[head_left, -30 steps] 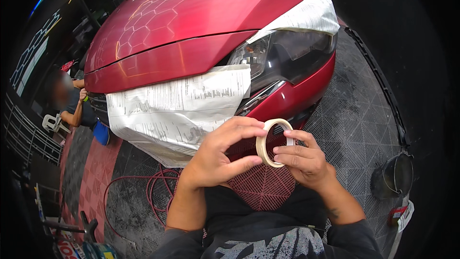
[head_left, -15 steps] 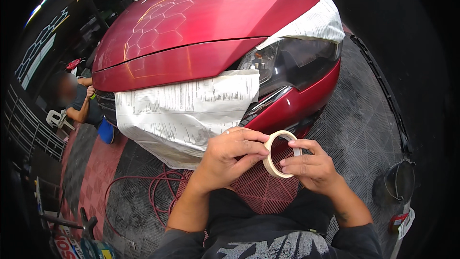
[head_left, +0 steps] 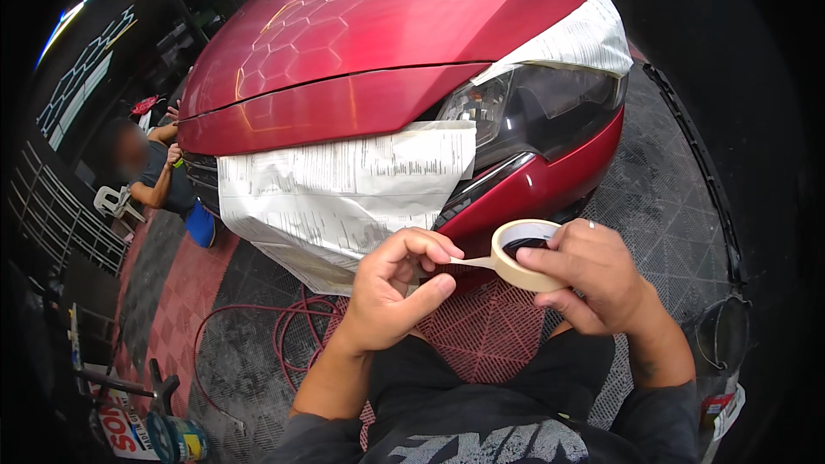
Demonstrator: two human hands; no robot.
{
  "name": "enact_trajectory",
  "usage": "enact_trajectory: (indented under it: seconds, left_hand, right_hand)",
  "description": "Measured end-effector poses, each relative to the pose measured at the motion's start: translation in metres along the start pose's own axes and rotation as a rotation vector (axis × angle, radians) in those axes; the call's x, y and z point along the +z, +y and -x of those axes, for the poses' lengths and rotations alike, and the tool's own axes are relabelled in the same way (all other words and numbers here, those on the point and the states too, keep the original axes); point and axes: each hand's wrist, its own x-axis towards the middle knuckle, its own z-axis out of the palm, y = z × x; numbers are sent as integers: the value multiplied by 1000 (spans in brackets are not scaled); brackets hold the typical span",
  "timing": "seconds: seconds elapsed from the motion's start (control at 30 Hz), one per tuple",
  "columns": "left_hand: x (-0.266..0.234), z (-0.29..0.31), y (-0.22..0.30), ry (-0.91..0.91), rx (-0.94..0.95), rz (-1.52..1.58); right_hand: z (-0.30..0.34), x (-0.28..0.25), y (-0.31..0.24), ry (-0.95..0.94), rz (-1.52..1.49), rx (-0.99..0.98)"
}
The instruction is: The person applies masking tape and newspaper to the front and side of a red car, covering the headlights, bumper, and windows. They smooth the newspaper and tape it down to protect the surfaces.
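On my feed, nearest the camera: dark shirt and both forearms coming in from the lower edge. Right hand [head_left: 593, 279] is wrapped around a roll of tape [head_left: 522, 254], fingers curled over the outer rim, thumb side toward the core. Left hand [head_left: 391, 292] is pinching the loose end of the tape [head_left: 468, 263] between thumb and forefinger, the other fingers folded in. A short strip runs taut between the two hands.

Tape: beige, paper-like, narrow ring with a dark centre hole, held on edge and tilted toward me. It sits just in front of the car's lower bumper, above my lap, not touching the car as far as I can tell; the angle is poor there.

Below the hands: floor [head_left: 662, 198] of interlocking grid tiles, red patch [head_left: 481, 331] under me, grey around it, more red to the left. A red hose [head_left: 258, 331] loops across the tiles at left.

Next out: red car [head_left: 378, 26], front end facing me. Sheets of newspaper [head_left: 344, 185] cover the grille and bumper centre. Another paper piece [head_left: 580, 34] lies over the fender above the headlight [head_left: 537, 107], which is bare and dark.

Left of the car: another person [head_left: 155, 176] crouched by the front corner, hand up at the bodywork, a white plastic chair [head_left: 116, 202] behind them.

Far edges: metal railing [head_left: 51, 223] at left, a dark wall with lit line patterns [head_left: 82, 86] upper left, a can [head_left: 176, 438] and stand at lower left, a dark round bucket [head_left: 722, 335] at right.
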Motion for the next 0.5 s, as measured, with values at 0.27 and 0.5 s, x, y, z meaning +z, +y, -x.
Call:
enact_trajectory:
  seconds: [0.27,0.5]
  left_hand:
    - [8,-7,21,97,-174,-16]
    - [8,-11,14,250,-90,-128]
  right_hand:
    - [-26,-16,1,128,78,-150]
    - [-37,-14,14,263,363,-18]
